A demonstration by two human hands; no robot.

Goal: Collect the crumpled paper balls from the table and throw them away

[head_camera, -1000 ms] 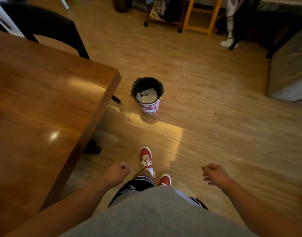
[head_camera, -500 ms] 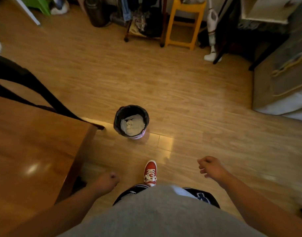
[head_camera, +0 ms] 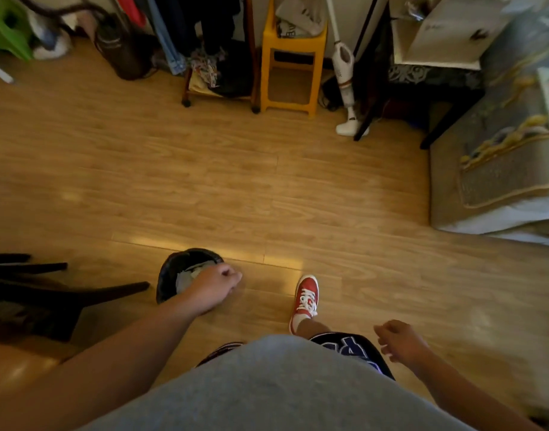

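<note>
Head view, the only feed I have. The camera looks down over a grey shirt (head_camera: 267, 384) onto a wooden plank floor (head_camera: 236, 188).

The waste bin (head_camera: 170, 275), lined with a black bag, stands on the floor at about 7 o'clock from the centre of the frame. Inside it I can see pale crumpled paper (head_camera: 186, 276) lying against the liner.

The left hand (head_camera: 215, 286) hangs over the bin's 4 o'clock side and covers part of the rim. Its back faces me and the fingers are curled under. I cannot tell whether they close on anything, because the palm side is hidden.

The right hand (head_camera: 400, 342) is at 5 o'clock, well apart from the bin, out beside the dark printed shorts (head_camera: 357, 349). Its fingers are loosely curled and I see nothing in them.

A red sneaker (head_camera: 306, 297) is planted on the floor between the two hands, toe pointing to 12 o'clock.

Dark chair legs (head_camera: 49, 290) reach in from 8 o'clock, one ending just beside the bin. Below them, a glossy wooden table corner (head_camera: 15, 368) shows at the lower left edge.

Along the far side:
- a yellow plastic stool (head_camera: 293, 57) at 12 o'clock
- a rack of hanging clothes (head_camera: 204, 42) at 11 o'clock
- a white stick vacuum (head_camera: 344, 76), leaning at 1 o'clock

A patterned bed cover (head_camera: 500, 169) fills the 3 o'clock edge.
</note>
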